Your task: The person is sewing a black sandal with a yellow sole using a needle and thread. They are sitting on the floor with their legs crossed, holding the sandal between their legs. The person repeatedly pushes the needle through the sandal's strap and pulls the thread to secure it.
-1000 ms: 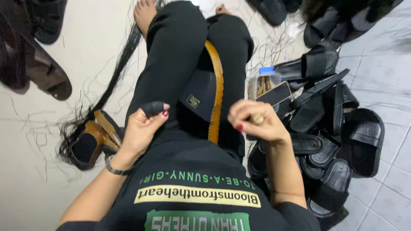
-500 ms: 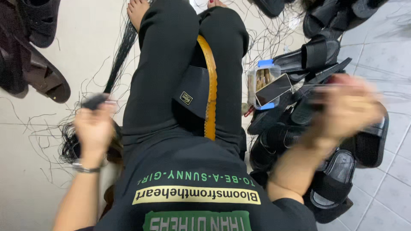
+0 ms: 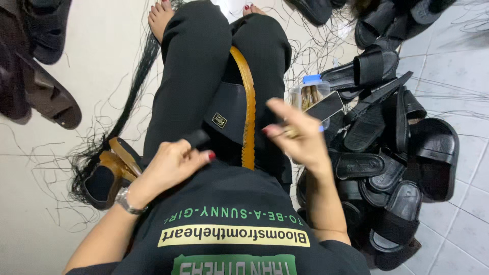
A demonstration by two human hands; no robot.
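You sat on the tiled floor (image 3: 458, 66) with one sandal (image 3: 232, 114), black strap on a tan sole, resting on your lap between your thighs. Your left hand (image 3: 170, 165) pinched a small dark tool (image 3: 197, 138) just beside the strap; your right hand (image 3: 295, 137), fingers loosely curled, pinched something small and brassy. You seemed to be stitching the strap. One half-made sandal (image 3: 109, 173) lay by your left hip, one plastic jar (image 3: 308, 91) and a heap of black sandals (image 3: 397, 168), too tangled to count, at your right.
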